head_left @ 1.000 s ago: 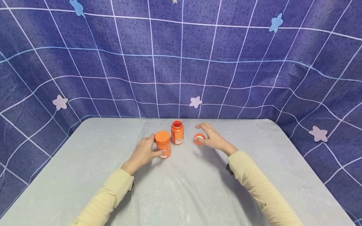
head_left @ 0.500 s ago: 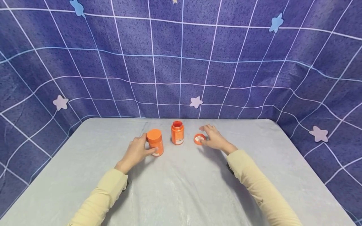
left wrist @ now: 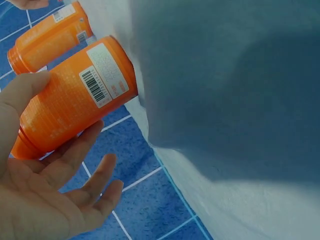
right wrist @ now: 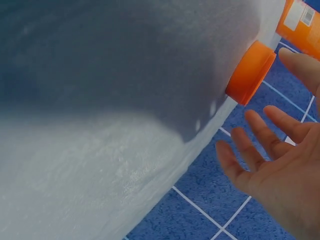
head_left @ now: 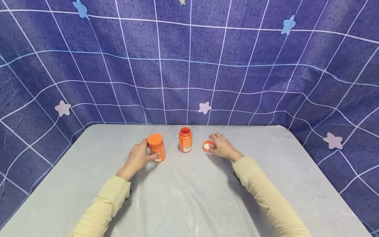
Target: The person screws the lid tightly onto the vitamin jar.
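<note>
While the left hand (head_left: 136, 159) grips the capped jar (head_left: 156, 148), the right hand's (head_left: 222, 147) fingers spread loosely, just beside the upturned lid (head_left: 208, 146); between both hands' fingers, the open jar (head_left: 185, 142) stands not yet covered.

Table (head_left: 183, 191): broad free stretch from front edge up to jars, between sleeves (head_left: 102, 207). Gap between lidded jar (head_left: 155, 144) and open jar (head_left: 185, 141); another between open jar and cap (head_left: 208, 145) — bare cloth in both. Left hand (head_left: 135, 160) blocks lidded jar's left side; right hand (head_left: 223, 147) crowds cap's right. Cap low, open jar taller obstacle. Behind jars, strip along back edge — curtain (head_left: 174, 72) bars beyond. Room toward both back corners, outside hands.
</note>
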A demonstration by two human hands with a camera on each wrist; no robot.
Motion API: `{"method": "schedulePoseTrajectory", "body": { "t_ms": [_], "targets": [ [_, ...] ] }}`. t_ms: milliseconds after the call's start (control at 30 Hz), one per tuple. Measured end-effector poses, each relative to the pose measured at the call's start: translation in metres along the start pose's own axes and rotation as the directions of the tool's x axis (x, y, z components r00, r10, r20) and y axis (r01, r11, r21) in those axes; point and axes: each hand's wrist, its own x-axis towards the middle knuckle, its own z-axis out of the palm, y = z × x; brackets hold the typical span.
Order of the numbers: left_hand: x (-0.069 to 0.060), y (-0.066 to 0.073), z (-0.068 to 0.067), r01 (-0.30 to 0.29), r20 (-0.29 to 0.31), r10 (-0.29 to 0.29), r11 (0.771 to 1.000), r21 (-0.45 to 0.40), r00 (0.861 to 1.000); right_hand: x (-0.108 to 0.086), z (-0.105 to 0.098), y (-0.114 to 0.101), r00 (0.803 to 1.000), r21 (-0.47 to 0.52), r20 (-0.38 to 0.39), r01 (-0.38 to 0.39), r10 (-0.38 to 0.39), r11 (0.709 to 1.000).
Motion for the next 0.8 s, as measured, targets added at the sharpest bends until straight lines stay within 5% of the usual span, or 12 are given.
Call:
{"method": "schedulePoseTrajectory", "body": {
  "t_ms": [400,800],
  "targets": [
    [0.0,-0.004,0.001,0.031,-0.042,-0.03,1.0,0.007,0.999,0.002,0.006,0.002,0.999,-0.017,0.039,-0.034,0.035,0.999],
    [0.002,0.007,-0.003,0.028,-0.128,-0.031,0.999,-0.027,0.991,0.005,0.013,0.003,0.997,-0.066,0.056,-0.052,0.055,0.997]
  ]
}}
